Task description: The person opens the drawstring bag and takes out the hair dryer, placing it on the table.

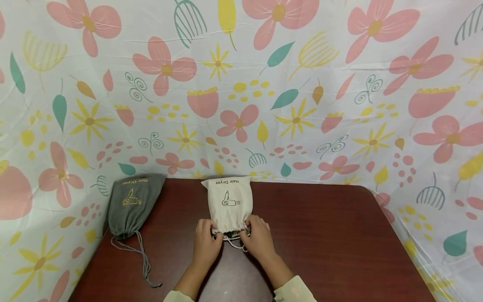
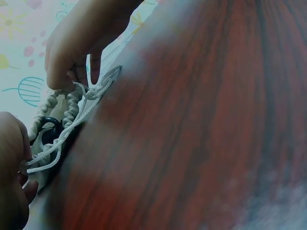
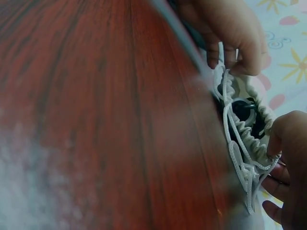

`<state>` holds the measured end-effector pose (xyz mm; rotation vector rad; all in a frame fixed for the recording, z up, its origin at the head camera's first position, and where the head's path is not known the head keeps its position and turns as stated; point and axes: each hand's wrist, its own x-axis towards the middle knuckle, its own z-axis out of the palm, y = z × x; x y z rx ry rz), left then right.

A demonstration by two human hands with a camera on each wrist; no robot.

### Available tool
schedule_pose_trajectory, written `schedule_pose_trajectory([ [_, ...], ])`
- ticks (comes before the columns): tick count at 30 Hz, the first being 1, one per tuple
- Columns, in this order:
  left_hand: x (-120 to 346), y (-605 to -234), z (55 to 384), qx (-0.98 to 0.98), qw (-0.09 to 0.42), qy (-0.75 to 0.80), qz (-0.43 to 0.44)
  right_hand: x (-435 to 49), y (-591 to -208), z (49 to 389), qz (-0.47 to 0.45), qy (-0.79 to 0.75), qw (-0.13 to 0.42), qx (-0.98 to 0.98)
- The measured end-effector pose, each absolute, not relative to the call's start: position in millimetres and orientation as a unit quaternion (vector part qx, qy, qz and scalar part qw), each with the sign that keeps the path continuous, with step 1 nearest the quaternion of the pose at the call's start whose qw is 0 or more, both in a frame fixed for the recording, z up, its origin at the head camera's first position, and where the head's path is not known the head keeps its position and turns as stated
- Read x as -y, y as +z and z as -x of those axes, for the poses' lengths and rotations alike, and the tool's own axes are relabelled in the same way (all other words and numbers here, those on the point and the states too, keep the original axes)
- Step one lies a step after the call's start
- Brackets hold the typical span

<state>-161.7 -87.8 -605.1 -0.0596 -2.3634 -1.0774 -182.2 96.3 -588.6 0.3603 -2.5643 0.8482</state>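
Observation:
A cream drawstring bag printed "Hair Dryer" lies on the table with its gathered mouth toward me. My left hand pinches the left side of that mouth, and my right hand pinches the right side. Between the hands the ruffled opening is spread apart. Inside it shows a black object with a loop, mostly hidden by the cloth. White drawstrings run along the rim and hang out by the right hand.
At the left rear of the dark red wooden table lies a grey "Hair Dryer" drawstring bag, its grey cord trailing toward me. A flower-printed white curtain rises behind the table and along both sides.

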Motion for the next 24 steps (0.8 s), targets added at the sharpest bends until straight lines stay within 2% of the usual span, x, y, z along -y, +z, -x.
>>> schedule_pose_trajectory([
  [10,88.5,-607.3,162.9,0.876,0.288,-0.385,0.037,-98.4,-589.4,181.4,-0.148,0.306,0.201,0.919],
  [24,88.9,-606.0,162.3,0.879,0.277,-0.388,0.023,-98.7,-588.0,182.0,-0.14,0.295,0.217,0.92],
])
